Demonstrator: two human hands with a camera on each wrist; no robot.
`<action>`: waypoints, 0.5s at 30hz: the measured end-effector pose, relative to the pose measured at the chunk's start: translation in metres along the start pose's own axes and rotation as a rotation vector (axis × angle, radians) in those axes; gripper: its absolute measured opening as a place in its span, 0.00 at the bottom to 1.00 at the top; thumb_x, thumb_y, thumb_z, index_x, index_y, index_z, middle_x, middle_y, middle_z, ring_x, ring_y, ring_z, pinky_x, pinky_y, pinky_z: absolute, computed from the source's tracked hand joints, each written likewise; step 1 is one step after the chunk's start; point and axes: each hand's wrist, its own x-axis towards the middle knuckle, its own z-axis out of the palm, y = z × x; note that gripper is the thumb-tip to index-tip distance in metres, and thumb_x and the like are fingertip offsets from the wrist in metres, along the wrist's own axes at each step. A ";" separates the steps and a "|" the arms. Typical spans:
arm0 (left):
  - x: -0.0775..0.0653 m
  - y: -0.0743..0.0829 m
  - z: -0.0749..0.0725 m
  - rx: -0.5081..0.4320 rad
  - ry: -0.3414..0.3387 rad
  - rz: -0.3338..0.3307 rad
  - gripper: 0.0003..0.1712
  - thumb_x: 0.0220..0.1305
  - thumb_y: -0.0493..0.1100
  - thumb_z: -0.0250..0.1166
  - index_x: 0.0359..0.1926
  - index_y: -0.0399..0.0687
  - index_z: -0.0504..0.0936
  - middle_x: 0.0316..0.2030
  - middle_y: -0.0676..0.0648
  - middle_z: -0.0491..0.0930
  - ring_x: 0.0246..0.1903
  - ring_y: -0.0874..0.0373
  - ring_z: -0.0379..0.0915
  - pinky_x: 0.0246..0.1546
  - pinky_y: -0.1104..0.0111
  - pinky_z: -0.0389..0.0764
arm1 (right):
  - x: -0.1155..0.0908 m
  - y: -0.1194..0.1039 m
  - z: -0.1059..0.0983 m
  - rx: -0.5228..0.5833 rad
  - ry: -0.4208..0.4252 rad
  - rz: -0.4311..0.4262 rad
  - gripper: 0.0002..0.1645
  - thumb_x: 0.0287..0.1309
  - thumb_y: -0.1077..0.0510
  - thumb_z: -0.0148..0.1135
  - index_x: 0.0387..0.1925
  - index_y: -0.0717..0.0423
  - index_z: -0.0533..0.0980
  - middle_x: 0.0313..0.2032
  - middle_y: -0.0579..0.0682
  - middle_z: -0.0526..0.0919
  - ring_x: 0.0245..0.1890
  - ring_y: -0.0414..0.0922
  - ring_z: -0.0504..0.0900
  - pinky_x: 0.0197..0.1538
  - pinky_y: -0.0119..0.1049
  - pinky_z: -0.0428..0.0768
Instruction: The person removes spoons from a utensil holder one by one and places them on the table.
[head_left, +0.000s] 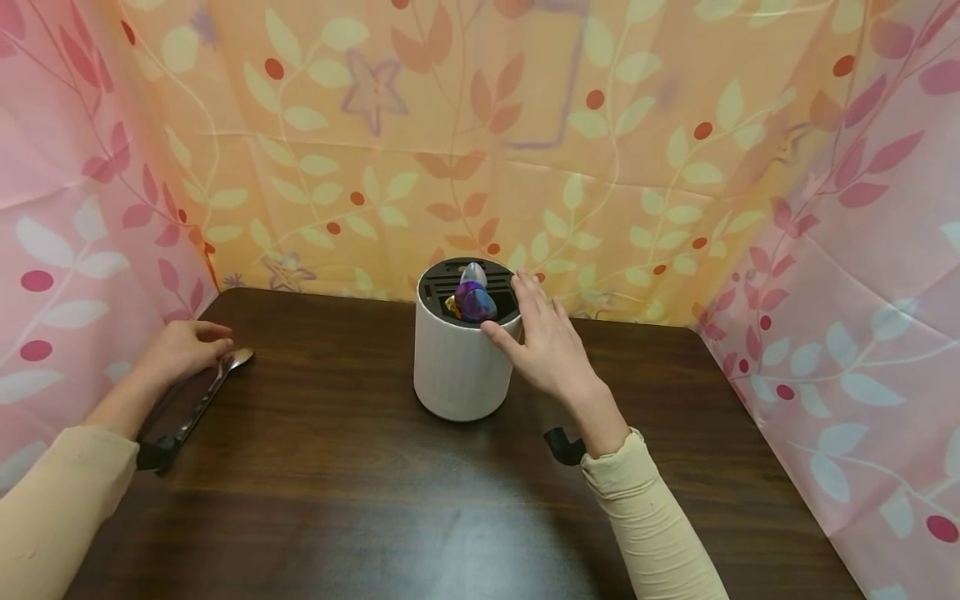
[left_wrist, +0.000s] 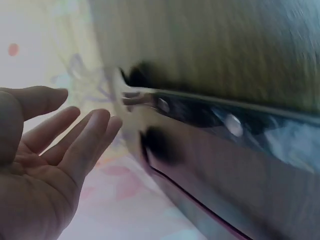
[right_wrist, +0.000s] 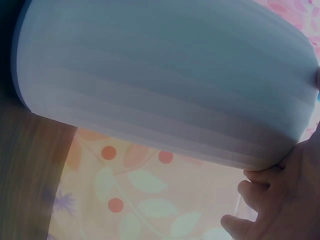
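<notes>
At the left of the table, my left hand point(head_left: 183, 350) hovers over a long, shiny utensil point(head_left: 201, 404) with a rounded, spoon-like end point(head_left: 242, 357). In the left wrist view the hand's fingers point(left_wrist: 82, 145) are loosely bent and apart from the utensil point(left_wrist: 200, 112), which looks blurred. A white ribbed cylindrical utensil holder point(head_left: 459, 375) with a black slotted top stands upright near the middle. Shiny rounded heads point(head_left: 474, 302) in purple, blue and silver stick out of its slots. Against the holder's upper right side and rim rests my right hand point(head_left: 551, 346), fingers extended.
The dark wooden table point(head_left: 360, 500) runs up to a yellow leaf-patterned cloth point(head_left: 450, 150) behind. Pink patterned cloths point(head_left: 862, 275) hang at both sides. Black straps point(head_left: 564, 447) sit at the wrists.
</notes>
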 end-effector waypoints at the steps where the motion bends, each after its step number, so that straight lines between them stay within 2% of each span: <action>1: -0.001 0.004 0.000 0.005 0.025 0.007 0.27 0.76 0.47 0.58 0.59 0.24 0.78 0.52 0.21 0.80 0.52 0.24 0.76 0.52 0.37 0.77 | 0.000 0.000 0.000 -0.002 0.000 -0.002 0.60 0.68 0.17 0.38 0.84 0.52 0.48 0.83 0.47 0.44 0.83 0.45 0.43 0.82 0.56 0.41; 4: -0.005 0.018 -0.002 -0.012 0.080 0.023 0.28 0.78 0.49 0.57 0.62 0.28 0.78 0.57 0.21 0.77 0.57 0.21 0.71 0.55 0.33 0.72 | 0.001 0.000 0.001 -0.006 0.001 -0.007 0.60 0.68 0.17 0.38 0.84 0.53 0.48 0.83 0.48 0.44 0.83 0.46 0.43 0.81 0.57 0.42; 9: -0.010 0.052 -0.008 -0.068 0.173 0.070 0.28 0.79 0.53 0.57 0.65 0.35 0.78 0.56 0.27 0.81 0.57 0.28 0.76 0.52 0.39 0.74 | 0.001 0.000 0.001 -0.012 -0.002 0.001 0.60 0.68 0.17 0.38 0.84 0.53 0.48 0.83 0.48 0.44 0.83 0.46 0.43 0.82 0.56 0.42; 12: -0.015 0.077 -0.012 -0.118 0.225 0.087 0.29 0.78 0.55 0.58 0.66 0.38 0.78 0.58 0.30 0.81 0.61 0.30 0.73 0.56 0.41 0.72 | 0.001 0.001 0.001 -0.016 0.000 0.004 0.60 0.68 0.18 0.39 0.84 0.53 0.48 0.83 0.48 0.45 0.83 0.46 0.43 0.82 0.55 0.42; 13: -0.016 0.086 -0.014 -0.137 0.243 0.093 0.29 0.77 0.55 0.59 0.67 0.39 0.78 0.59 0.31 0.81 0.62 0.32 0.73 0.56 0.42 0.72 | 0.001 0.001 0.001 -0.018 0.002 0.004 0.60 0.68 0.18 0.39 0.84 0.53 0.48 0.83 0.49 0.45 0.83 0.46 0.43 0.82 0.55 0.42; 15: -0.020 0.103 -0.015 -0.173 0.285 0.104 0.29 0.76 0.56 0.60 0.67 0.42 0.79 0.58 0.33 0.82 0.62 0.37 0.74 0.57 0.54 0.73 | 0.000 0.001 0.001 -0.017 0.005 0.002 0.60 0.68 0.18 0.40 0.83 0.54 0.48 0.83 0.50 0.46 0.83 0.47 0.44 0.82 0.55 0.42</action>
